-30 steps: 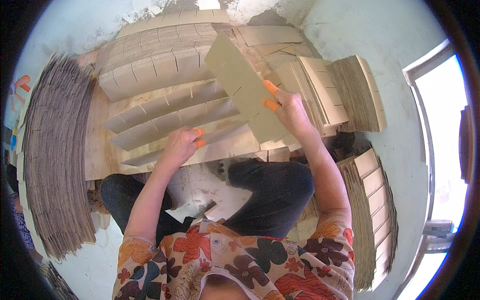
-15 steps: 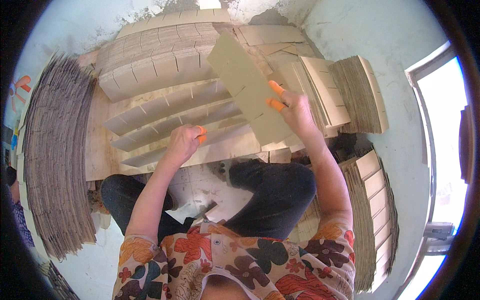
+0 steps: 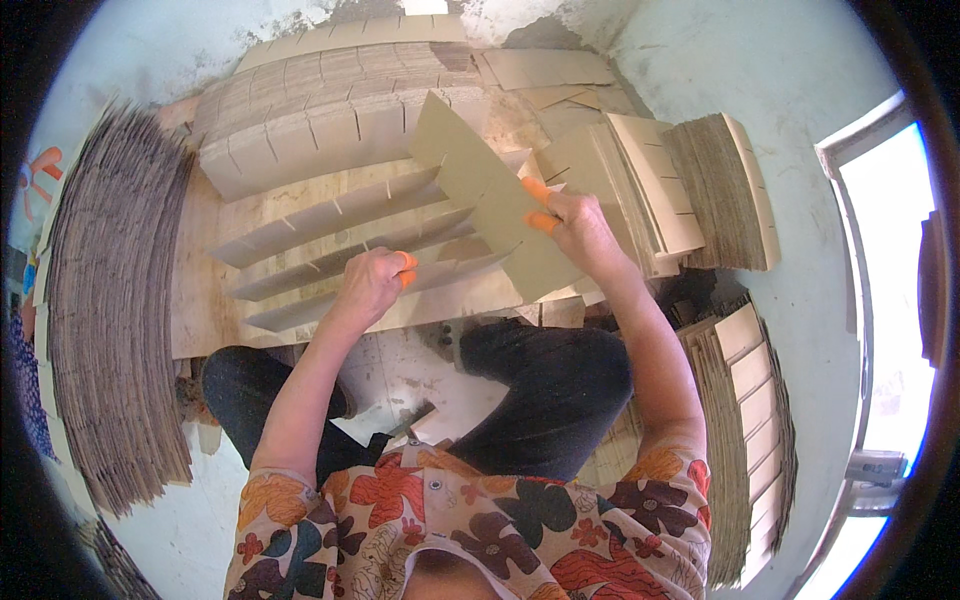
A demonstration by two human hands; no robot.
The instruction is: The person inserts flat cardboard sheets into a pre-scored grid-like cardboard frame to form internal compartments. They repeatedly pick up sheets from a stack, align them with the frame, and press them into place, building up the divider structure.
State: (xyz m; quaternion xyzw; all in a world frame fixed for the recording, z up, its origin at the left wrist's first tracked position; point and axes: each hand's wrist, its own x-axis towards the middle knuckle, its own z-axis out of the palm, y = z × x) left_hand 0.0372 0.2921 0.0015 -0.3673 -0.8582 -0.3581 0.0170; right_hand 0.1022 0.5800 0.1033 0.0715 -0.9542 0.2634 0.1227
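Note:
Three slotted cardboard strips stand on edge, roughly parallel, on a wooden board (image 3: 195, 290) in front of me: a far strip (image 3: 330, 215), a middle strip (image 3: 335, 262) and a near strip (image 3: 455, 272). My left hand (image 3: 372, 284), with orange finger covers, is closed in a pinch on the near strip's top edge. In my right hand (image 3: 578, 225), also with orange finger covers, is a cardboard divider (image 3: 465, 180) with slits. This divider slants across the right ends of the standing strips; whether its slits are seated on them I cannot tell.
Behind the strips lies a long row of slotted cardboard (image 3: 320, 135). A tall cardboard stack (image 3: 115, 310) stands at left, with more stacks (image 3: 650, 185) at right and a lower stack (image 3: 745, 420) beside my right arm. My crossed legs (image 3: 540, 385) are below the board's near edge.
My right hand has moved slightly left and lowered the divider onto the right ends of the standing strips. My left hand has barely moved.

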